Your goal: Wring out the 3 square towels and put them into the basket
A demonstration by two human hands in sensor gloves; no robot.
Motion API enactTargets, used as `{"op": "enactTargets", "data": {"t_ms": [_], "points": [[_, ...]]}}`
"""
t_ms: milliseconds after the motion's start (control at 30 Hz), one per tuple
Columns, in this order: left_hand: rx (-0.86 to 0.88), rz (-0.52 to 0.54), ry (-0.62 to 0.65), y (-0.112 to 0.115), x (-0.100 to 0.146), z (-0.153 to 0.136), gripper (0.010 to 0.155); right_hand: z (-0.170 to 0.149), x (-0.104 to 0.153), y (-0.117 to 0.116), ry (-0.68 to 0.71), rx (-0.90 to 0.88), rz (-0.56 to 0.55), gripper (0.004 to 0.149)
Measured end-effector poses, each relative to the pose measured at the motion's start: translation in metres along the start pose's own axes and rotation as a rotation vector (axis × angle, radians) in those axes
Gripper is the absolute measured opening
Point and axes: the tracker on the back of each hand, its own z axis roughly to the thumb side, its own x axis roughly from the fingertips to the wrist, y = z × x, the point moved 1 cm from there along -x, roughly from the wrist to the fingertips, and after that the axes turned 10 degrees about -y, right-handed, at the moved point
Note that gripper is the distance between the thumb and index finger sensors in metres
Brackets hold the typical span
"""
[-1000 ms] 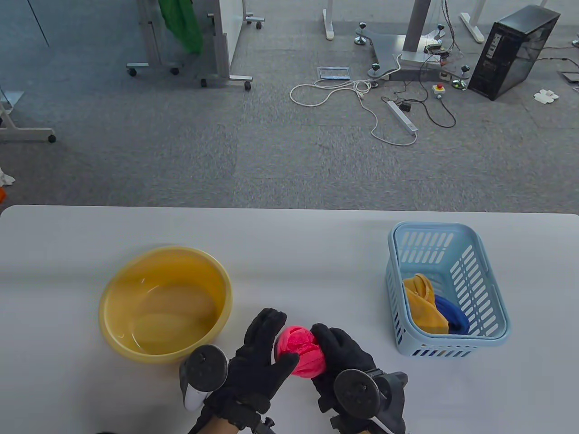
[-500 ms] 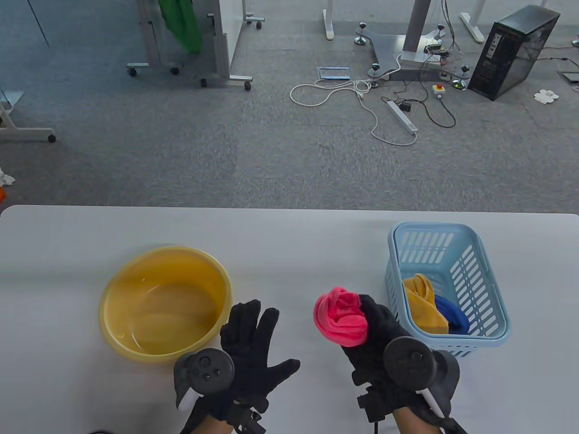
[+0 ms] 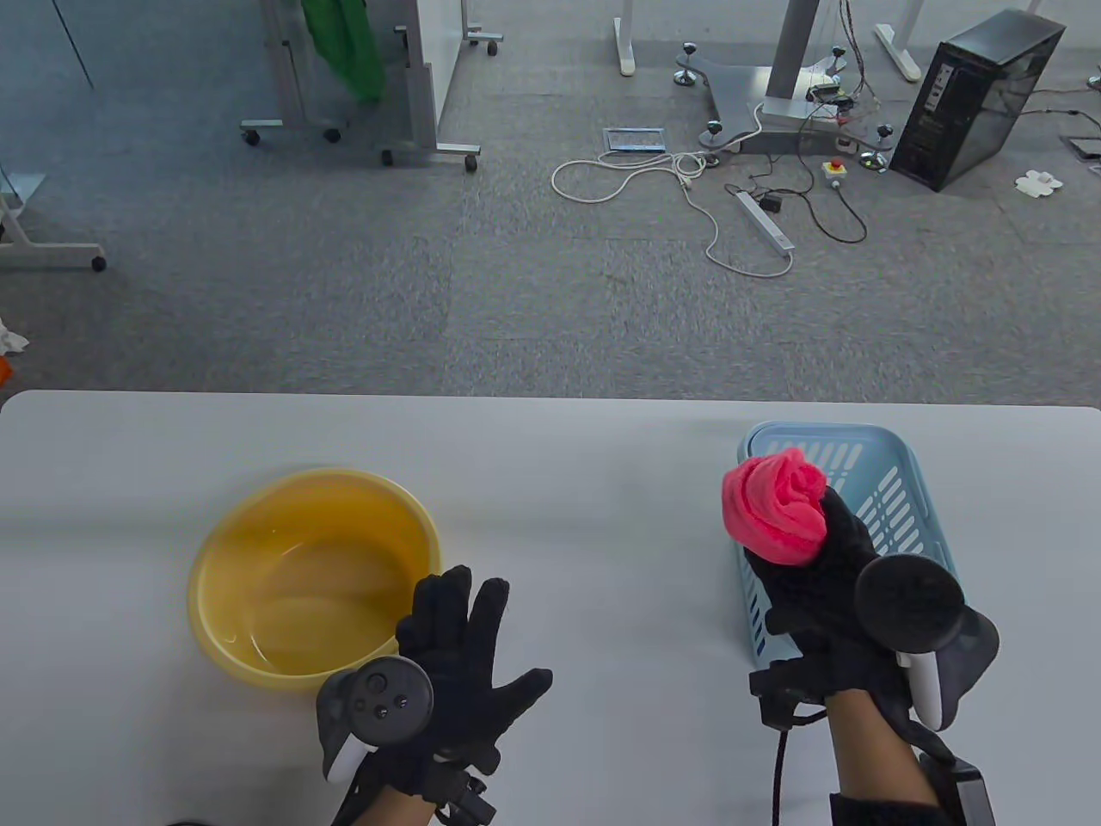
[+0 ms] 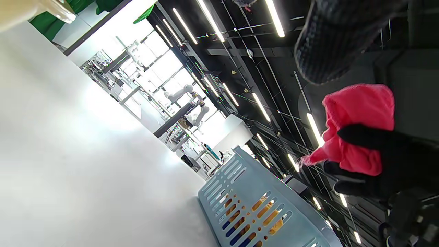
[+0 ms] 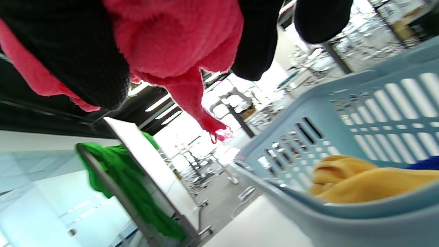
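We see the pink towel (image 3: 774,509) bunched into a tight twisted wad, held up over the near-left part of the basket (image 3: 903,508). The pale blue slotted basket stands near the worktop's (image 3: 550,482) right edge. Inside it lie a crumpled yellow towel (image 5: 360,181) and a blue towel (image 5: 425,164), touching.

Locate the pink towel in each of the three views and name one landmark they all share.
Table view: the pink towel sits right of centre, gripped in the right hand over the basket.
Left wrist view: at the right edge, mid-height, above the basket.
Right wrist view: along the top, left of centre, one corner hanging down.
Shared landmark: the light blue slotted basket.
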Motion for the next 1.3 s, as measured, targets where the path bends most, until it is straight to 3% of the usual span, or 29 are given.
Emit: {"op": "enactTargets", "data": {"t_ms": [167,433,800,1100,1300], "points": [[0.020,-0.030,0.016,0.005,0.002,0.006,0.092,-0.027,-0.016,-0.001,-0.157,0.057,-0.063,0.084],[0.015,-0.035,-0.014,0.005,0.000,-0.001,0.091,-0.059,-0.028,-0.014,-0.276,0.232,-0.111,0.086],[0.009,-0.040,-0.022,0.007,-0.002,-0.004,0.090,-0.078,-0.036,-0.026,-0.416,0.395,-0.025,0.100],[0.009,-0.029,-0.029,0.005,-0.001,-0.004,0.090,-0.077,-0.028,-0.027,-0.362,0.391,-0.008,0.111],[0.004,-0.033,-0.027,0.005,0.000,-0.004,0.088,-0.063,-0.021,-0.021,-0.265,0.353,-0.005,0.110]]}}
